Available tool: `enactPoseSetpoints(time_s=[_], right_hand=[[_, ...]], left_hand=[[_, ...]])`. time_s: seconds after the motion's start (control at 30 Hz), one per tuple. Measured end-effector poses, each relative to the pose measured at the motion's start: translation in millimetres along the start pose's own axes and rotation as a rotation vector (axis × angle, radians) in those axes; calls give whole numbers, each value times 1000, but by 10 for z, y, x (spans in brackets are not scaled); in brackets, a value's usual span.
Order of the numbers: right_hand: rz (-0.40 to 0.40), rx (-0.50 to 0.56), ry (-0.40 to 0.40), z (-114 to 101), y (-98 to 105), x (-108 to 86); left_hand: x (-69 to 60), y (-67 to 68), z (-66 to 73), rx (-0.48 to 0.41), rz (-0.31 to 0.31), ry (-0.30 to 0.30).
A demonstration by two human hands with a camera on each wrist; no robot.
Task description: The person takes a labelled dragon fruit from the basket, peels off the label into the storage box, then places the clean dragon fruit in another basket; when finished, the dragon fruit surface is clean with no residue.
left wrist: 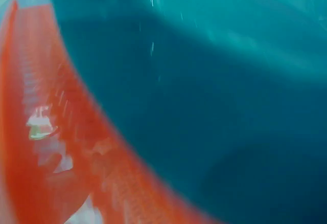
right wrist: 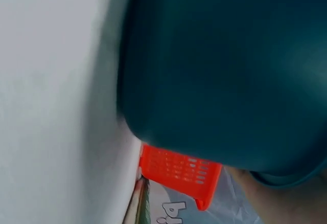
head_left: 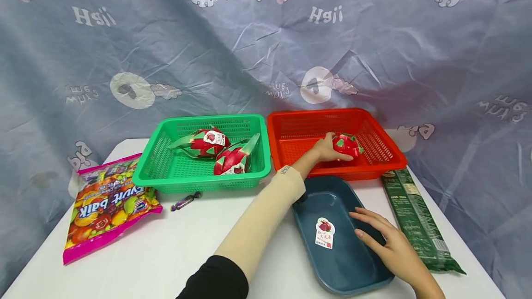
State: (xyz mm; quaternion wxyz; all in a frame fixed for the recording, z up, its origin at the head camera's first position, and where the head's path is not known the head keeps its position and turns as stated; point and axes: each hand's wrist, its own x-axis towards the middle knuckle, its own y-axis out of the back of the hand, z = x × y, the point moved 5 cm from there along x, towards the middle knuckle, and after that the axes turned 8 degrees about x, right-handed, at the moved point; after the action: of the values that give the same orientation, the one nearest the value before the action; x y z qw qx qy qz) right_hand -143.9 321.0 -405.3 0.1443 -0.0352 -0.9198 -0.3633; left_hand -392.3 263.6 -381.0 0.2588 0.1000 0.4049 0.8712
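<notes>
My left hand (head_left: 328, 149) reaches into the red basket (head_left: 287, 151), its thumb and fingers around a dragon fruit (head_left: 348, 146) at the basket's right side. Over the right rim of a dark blue tray (head_left: 341, 262), my right hand (head_left: 392, 243) has its fingers loosely extended. A white label with a dragon fruit picture (head_left: 325, 233) lies inside that tray. In the left wrist view, blur leaves the grip on the fruit unclear. The tray (right wrist: 214, 81) fills much of the right wrist view.
To the left stands a green basket (head_left: 145, 170) with two dragon fruits (head_left: 209, 143). A colourful candy bag (head_left: 108, 211) and a small wrapped candy (head_left: 185, 201) lie on the white table (head_left: 178, 243). At the right edge is a green packet (head_left: 415, 220). A patterned curtain (head_left: 208, 59) hangs behind.
</notes>
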Motion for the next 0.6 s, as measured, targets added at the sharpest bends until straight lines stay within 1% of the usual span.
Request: enactPoseSetpoints(time_s=[0.07, 0.13, 0.27, 0.3, 0.4, 0.47, 0.53, 0.6], right_hand=[[-2, 20, 10, 10, 1, -13], [0, 37, 16, 17, 7, -13], [-6, 57, 15, 26, 16, -6], [-9, 56, 12, 28, 15, -6], [-15, 49, 10, 29, 6, -7], [-16, 43, 13, 30, -3, -7], [-19, 39, 17, 34, -16, -11], [-25, 32, 19, 41, -28, -16]], left_hand=[[-87, 181, -32, -18, -2, -84], [-194, 407, -62, -61, -4, -171], [-490, 869, -174, -145, 1, -327], [-579, 977, -219, -159, 12, -363], [-864, 1294, -408, -152, 85, -456], [-1057, 1500, -575, -132, 142, -476], [-1250, 1689, -749, -98, 178, -467], [-1415, 1846, -935, -55, 170, -444]])
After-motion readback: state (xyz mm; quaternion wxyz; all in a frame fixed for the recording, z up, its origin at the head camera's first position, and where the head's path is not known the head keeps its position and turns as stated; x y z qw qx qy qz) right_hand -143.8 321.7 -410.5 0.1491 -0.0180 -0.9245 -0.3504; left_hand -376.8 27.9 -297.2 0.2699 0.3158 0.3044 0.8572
